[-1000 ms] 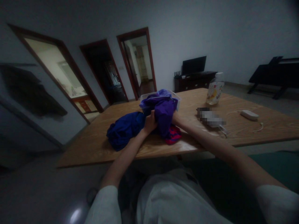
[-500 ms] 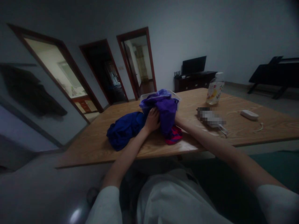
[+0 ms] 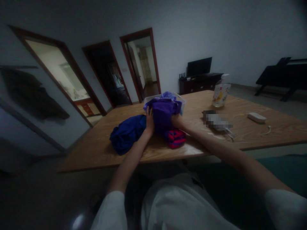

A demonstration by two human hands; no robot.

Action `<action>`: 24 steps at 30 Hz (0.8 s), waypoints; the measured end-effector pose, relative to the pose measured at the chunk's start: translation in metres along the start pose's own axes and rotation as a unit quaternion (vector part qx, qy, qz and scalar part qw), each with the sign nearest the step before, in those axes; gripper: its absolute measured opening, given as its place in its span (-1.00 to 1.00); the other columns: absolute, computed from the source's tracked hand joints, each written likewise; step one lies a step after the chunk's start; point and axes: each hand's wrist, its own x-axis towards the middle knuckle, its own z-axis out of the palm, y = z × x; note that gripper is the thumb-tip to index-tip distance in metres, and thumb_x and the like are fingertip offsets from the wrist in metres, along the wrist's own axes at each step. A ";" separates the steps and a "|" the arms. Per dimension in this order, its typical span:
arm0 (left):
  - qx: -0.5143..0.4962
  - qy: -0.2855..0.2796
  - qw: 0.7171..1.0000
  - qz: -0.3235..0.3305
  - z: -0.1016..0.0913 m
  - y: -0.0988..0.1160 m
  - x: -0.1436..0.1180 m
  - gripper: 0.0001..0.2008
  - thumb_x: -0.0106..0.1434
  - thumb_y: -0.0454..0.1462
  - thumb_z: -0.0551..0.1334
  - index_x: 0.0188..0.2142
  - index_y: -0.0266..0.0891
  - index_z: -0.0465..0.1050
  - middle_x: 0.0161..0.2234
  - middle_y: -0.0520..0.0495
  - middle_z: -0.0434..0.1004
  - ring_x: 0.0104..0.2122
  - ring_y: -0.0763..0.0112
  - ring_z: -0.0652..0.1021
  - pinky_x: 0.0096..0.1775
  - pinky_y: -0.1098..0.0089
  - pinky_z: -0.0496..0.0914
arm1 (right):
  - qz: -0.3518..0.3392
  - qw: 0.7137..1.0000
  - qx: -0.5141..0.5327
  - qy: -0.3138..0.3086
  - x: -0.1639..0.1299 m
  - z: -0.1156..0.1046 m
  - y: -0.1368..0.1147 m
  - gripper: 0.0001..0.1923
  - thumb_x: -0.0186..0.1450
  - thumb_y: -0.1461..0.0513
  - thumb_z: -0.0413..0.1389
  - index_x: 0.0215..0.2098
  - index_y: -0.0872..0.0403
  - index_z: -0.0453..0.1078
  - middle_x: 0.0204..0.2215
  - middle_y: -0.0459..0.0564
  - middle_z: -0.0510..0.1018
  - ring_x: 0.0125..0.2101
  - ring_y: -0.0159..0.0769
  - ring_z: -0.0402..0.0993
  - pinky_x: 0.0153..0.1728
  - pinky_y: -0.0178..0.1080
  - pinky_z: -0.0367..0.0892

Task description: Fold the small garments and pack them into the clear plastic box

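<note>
Purple cloth hangs over the near side of a clear plastic bin on the wooden table. At its left edge my left hand grips the fabric, fingers pointing up and thumb side hidden. My right hand is closed on the right edge of the same cloth, its fingertips tucked out of sight. Below the purple cloth lies a red-and-purple striped cloth. A bunched dark blue cloth rests left of my left hand.
On the right of the wooden table stand a clear pump bottle with a floral print, a blurred-out item and a white oblong device with a short cord. The table's near edge runs just before my body.
Both hands have shifted to opposite sides of the purple cloth. It now spreads flatter and wider between them, and more of the striped cloth shows beneath.
</note>
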 end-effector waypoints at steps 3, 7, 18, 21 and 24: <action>-0.037 0.018 0.995 -0.088 0.011 -0.022 -0.001 -0.44 0.42 -0.38 0.19 0.39 -0.21 0.27 0.47 -0.33 0.18 0.53 0.09 0.09 0.46 -0.05 0.22 | -0.050 0.994 -0.085 -0.053 -0.002 0.000 0.000 -0.54 0.32 0.25 0.10 0.14 0.25 0.54 0.18 0.40 0.55 0.25 0.29 0.40 0.36 0.26 0.22; -0.029 0.029 0.995 -0.091 0.018 -0.033 -0.001 -0.44 0.40 -0.31 0.25 0.36 -0.20 0.28 0.45 -0.34 0.23 0.52 0.07 0.14 0.46 -0.04 0.22 | -0.038 0.987 -0.138 -0.077 -0.003 -0.010 -0.009 -0.59 0.33 0.20 0.11 0.04 0.27 0.58 0.09 0.42 0.57 0.21 0.33 0.37 0.36 0.32 0.12; 0.036 -0.009 0.999 -0.024 -0.006 -0.002 0.010 -0.48 0.30 -0.39 0.19 0.25 -0.26 0.47 0.26 -0.34 0.47 0.42 0.00 0.34 0.49 -0.09 0.16 | -0.044 0.990 -0.136 0.023 0.006 -0.031 -0.015 -0.52 0.31 0.14 0.12 0.12 0.22 0.52 0.29 0.37 0.35 0.38 0.41 0.01 0.42 0.47 -0.17; 0.065 -0.052 0.996 0.040 -0.023 0.012 0.010 -0.48 0.26 -0.33 0.28 0.22 -0.37 0.49 0.27 -0.47 0.43 0.40 -0.14 0.33 0.50 -0.18 0.04 | -0.027 0.990 -0.131 0.047 0.009 -0.031 -0.011 -0.52 0.33 0.16 0.09 0.14 0.20 0.50 0.31 0.35 0.37 0.41 0.36 -0.03 0.45 0.45 -0.22; 0.096 -0.058 0.991 0.079 -0.034 0.021 0.011 -0.49 0.24 -0.32 0.30 0.19 -0.40 0.50 0.22 -0.48 0.47 0.36 -0.15 0.38 0.49 -0.18 0.04 | -0.032 0.990 -0.130 0.042 0.010 -0.030 -0.006 -0.56 0.36 0.18 0.05 0.12 0.18 0.51 0.20 0.33 0.49 0.38 0.25 0.09 0.48 0.37 -0.21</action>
